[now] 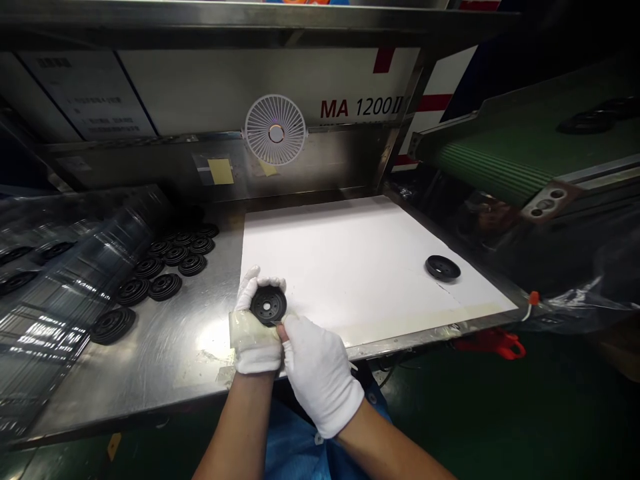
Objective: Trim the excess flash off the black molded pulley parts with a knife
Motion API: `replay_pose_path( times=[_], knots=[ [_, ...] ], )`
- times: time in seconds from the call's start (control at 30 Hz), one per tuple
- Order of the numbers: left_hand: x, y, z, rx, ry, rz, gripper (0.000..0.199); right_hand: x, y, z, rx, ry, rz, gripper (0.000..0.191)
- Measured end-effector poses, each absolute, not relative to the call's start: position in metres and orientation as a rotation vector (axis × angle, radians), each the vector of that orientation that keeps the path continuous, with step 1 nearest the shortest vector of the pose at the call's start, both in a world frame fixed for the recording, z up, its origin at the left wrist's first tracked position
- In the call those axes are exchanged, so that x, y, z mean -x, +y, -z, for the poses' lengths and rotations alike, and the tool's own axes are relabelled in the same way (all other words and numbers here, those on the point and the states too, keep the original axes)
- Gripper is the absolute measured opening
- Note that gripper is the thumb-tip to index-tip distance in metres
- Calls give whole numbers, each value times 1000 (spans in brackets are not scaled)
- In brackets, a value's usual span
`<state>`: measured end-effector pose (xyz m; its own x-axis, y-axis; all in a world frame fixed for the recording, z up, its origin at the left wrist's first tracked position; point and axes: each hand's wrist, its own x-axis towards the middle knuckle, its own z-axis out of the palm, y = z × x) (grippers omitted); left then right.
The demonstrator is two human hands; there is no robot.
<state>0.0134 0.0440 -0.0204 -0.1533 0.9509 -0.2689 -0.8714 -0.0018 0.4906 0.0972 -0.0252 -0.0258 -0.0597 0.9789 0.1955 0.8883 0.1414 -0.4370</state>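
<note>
A black round dished part [269, 305] with a pale centre hole sits in my left hand [255, 340], whose white-gloved fingers curl round its far and left edges. My right hand [320, 373], also in a white glove, is closed in a pinch at the near right rim of that part. A thin sliver shows at its fingertips; what it belongs to is mostly hidden. Another black dished part [443, 268] lies on the right of the white sheet [330, 260]. Left of my hands, several similar black parts [165, 287] rest on the metal bench [185, 360].
Clear plastic trays [75, 293] are piled at the left, some with black parts. A round white fan [276, 130] hangs at the back. On the right, a green conveyor belt [505, 160] carries black parts. A red-handled tool [493, 343] is below the bench edge.
</note>
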Motion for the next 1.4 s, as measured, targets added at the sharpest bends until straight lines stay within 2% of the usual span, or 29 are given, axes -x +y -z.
replay_pose_path(
  times=[0.17,0.43,0.57,0.7,0.87,1.03,1.13,1.27,1.4],
  knots=[
    [-1,35,20,-213,576,-1292,41,-108,-21,26,1769,-1995,-243,16],
    [-11,45,18,-25,643,-1434,14,-101,-26,29,1823,-1955,-254,13],
    [-10,42,17,-70,651,-1511,23,-95,-29,28,1814,-1988,-248,16],
    [-4,36,19,-207,629,-1323,34,-103,-25,29,1784,-1985,-232,17],
    [-5,40,21,-138,610,-1353,24,-111,-24,30,1817,-1933,-230,11],
    [-13,45,20,-44,644,-1467,14,-99,-29,30,1810,-1939,-246,14],
    [-14,42,19,-88,634,-1515,21,-95,-31,29,1802,-1956,-244,16],
    [-6,37,18,-203,596,-1341,33,-103,-28,29,1772,-1955,-245,17],
    [-4,39,19,-158,546,-1348,28,-111,-26,30,1795,-1913,-247,14]
  ],
)
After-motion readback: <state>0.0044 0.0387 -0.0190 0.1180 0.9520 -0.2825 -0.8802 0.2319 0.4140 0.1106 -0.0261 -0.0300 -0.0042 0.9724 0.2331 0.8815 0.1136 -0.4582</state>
